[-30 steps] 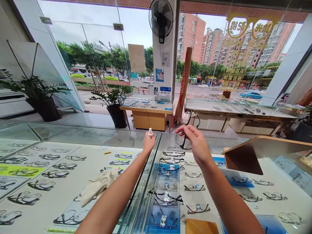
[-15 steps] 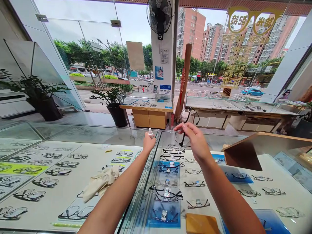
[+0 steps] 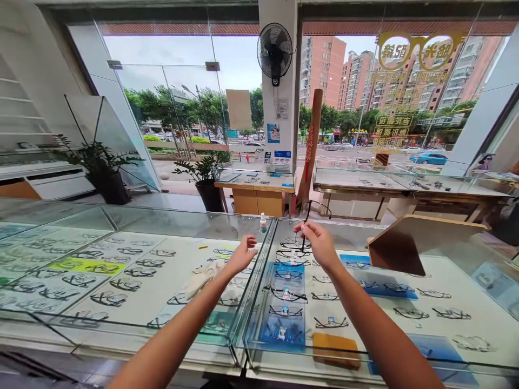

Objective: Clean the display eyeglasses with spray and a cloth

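My right hand (image 3: 318, 242) pinches a pair of dark-framed eyeglasses (image 3: 308, 212), held up above the glass display case (image 3: 344, 222). The fingers cover part of the frame. My left hand (image 3: 243, 255) hovers over the left case with its fingers apart and nothing in them. Just beyond it, a small white spray bottle (image 3: 263, 223) stands upright on the far edge of the glass top, not touched by the hand. A cream cloth (image 3: 203, 276) lies crumpled beside my left forearm.
Rows of eyeglasses (image 3: 286, 293) lie in the cases below. A brown angled panel (image 3: 399, 254) stands at the right, and a tan box (image 3: 335, 350) sits near the front. Potted plants (image 3: 208, 189) and more showcases (image 3: 255, 181) stand beyond.
My left hand has let go of the spray bottle, which now stands on the glass, and has drawn back toward me. The eyeglasses in my right hand are turned more edge-on. The view has tilted up.
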### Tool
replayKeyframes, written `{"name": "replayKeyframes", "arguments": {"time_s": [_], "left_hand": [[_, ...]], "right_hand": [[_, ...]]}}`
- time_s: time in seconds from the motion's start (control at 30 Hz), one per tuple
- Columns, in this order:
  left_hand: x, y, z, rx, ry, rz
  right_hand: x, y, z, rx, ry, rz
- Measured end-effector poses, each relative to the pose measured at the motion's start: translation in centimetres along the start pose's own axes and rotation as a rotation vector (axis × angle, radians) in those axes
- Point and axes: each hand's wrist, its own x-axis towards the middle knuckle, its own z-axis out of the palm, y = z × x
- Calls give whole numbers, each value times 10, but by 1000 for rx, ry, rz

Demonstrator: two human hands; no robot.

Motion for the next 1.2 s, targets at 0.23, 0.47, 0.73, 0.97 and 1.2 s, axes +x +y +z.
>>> {"name": "replayKeyframes", "arguments": {"time_s": [0.23, 0.47, 0.73, 0.97, 1.2], "left_hand": [[-83, -39, -86, 272, 45, -121], [-118, -37, -90, 130, 133, -128], [-145, 7, -91, -419, 172, -99], [-196, 87, -83, -764, -23, -109], [-224, 134, -76, -309, -198, 248]], "right_hand": [[-71, 11, 0, 29, 22, 88], [-138, 9, 20, 16, 18, 144], [-179, -4, 10, -17, -13, 176], [-200, -29, 12, 14, -97, 192], [-209, -37, 14, 24, -201, 155]]}}
